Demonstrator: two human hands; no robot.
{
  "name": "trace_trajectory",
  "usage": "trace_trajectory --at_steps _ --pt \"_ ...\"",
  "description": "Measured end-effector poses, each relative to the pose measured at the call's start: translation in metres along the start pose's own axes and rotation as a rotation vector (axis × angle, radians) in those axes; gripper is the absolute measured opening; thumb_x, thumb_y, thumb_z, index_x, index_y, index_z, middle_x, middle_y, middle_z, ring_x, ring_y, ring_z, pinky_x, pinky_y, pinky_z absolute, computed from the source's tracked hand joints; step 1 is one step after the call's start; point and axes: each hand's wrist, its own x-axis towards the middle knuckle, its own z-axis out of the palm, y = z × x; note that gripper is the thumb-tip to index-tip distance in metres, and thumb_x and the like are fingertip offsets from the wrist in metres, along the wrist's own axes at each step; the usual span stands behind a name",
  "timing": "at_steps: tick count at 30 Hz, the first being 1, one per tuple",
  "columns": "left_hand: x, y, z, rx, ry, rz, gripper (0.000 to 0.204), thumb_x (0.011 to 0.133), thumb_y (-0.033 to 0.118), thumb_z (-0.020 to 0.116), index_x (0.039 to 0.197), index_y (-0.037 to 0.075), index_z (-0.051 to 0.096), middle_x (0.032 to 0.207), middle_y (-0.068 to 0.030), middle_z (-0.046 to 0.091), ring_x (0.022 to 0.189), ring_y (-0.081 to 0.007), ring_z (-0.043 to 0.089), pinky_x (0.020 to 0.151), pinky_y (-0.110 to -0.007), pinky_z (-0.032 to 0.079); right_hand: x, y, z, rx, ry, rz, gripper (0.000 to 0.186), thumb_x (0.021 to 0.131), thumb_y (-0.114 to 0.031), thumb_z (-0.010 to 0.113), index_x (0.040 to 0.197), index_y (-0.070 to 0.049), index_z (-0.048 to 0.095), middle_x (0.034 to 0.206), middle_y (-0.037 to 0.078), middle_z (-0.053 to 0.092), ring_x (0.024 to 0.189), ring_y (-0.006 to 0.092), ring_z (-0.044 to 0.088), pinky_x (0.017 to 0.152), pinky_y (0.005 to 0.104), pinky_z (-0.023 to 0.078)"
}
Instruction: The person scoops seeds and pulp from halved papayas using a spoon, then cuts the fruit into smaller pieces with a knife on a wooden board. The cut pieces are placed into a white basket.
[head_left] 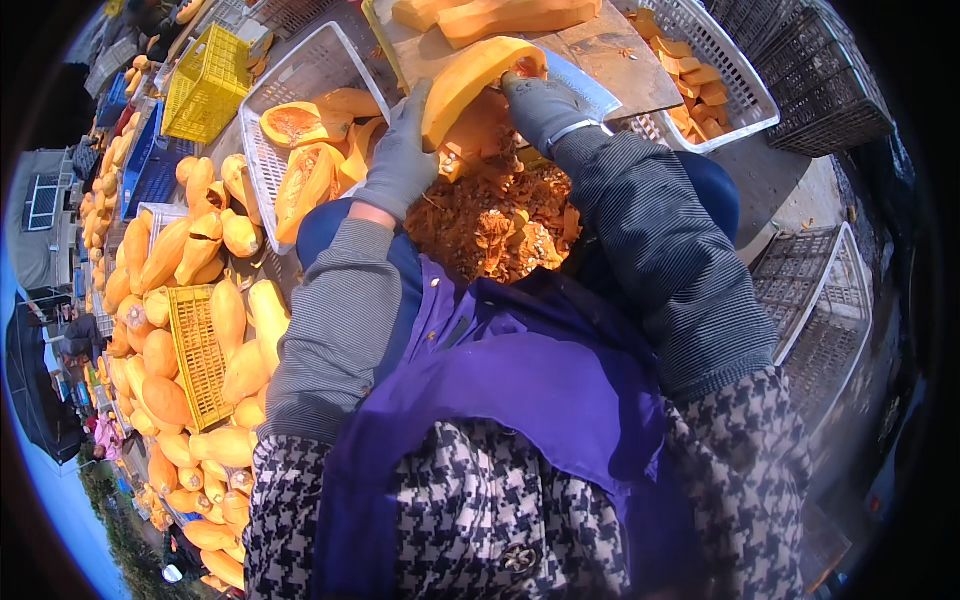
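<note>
My left hand (400, 165), in a grey glove, is closed around a long curved piece of peeled squash (475, 82), holding it up. My right hand (545, 108), also gloved, has its fingers curled at the squash's hollow far end, where reddish pulp shows. What those fingers grip is hidden. Beneath both hands lies a heap of orange squash pulp and seeds (500, 225), between my knees. A wide bluish-white blade (585, 82) rests on the cutting board (635, 75), just beyond my right hand.
Squash halves fill a white crate (253, 150) on the left; cut chunks lie in another white crate (755, 105) at the right. Whole squashes (165, 400) are piled left around a yellow crate (200, 360). Dark crates (825, 95) and a pale crate (835, 300) stand right.
</note>
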Motion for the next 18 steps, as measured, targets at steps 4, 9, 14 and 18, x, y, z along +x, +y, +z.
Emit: trace_trajectory --at_steps 4,9,14,18 --pt "0.002 0.002 0.002 0.047 0.035 -0.006 0.082 0.071 -0.001 0.062 0.143 0.015 0.025 0.131 -0.0227 0.043 0.118 -0.041 0.047 0.096 -0.042 0.044 -0.022 -0.029 0.017 -0.054 -0.07 -0.138 0.022 0.091 -0.013 0.044 0.108 -0.004 0.053 0.099 0.021 0.064 0.097 0.0352 0.063 0.083 0.0434 0.051" --pt "0.005 0.0 -0.005 0.095 -0.063 0.077 0.083 0.07 -0.001 0.065 0.142 0.023 0.031 0.13 -0.0215 0.044 0.117 -0.0393 0.048 0.095 -0.04 0.045 -0.029 0.01 -0.019 -0.261 -0.24 -0.34 0.039 0.084 0.001 0.049 0.122 -0.01 0.054 0.097 0.018 0.065 0.096 0.0333 0.064 0.079 0.0392 0.052" --pt "0.006 0.001 0.007 0.153 0.038 0.123 0.086 0.068 -0.001 0.067 0.142 0.026 0.032 0.13 -0.0196 0.045 0.116 -0.039 0.049 0.093 -0.042 0.046 -0.008 0.034 -0.008 -0.267 0.02 0.003 0.029 0.087 -0.005 0.047 0.115 -0.005 0.055 0.101 0.019 0.065 0.097 0.0333 0.064 0.08 0.0401 0.052" --pt "0.007 0.004 0.015 0.216 0.089 0.109 0.083 0.069 0.001 0.068 0.14 0.025 0.034 0.128 -0.0184 0.044 0.114 -0.0401 0.05 0.09 -0.044 0.047 -0.017 -0.003 0.03 -0.063 -0.021 -0.046 0.025 0.091 -0.012 0.042 0.111 -0.002 0.052 0.102 0.023 0.064 0.099 0.0354 0.063 0.083 0.0443 0.051"
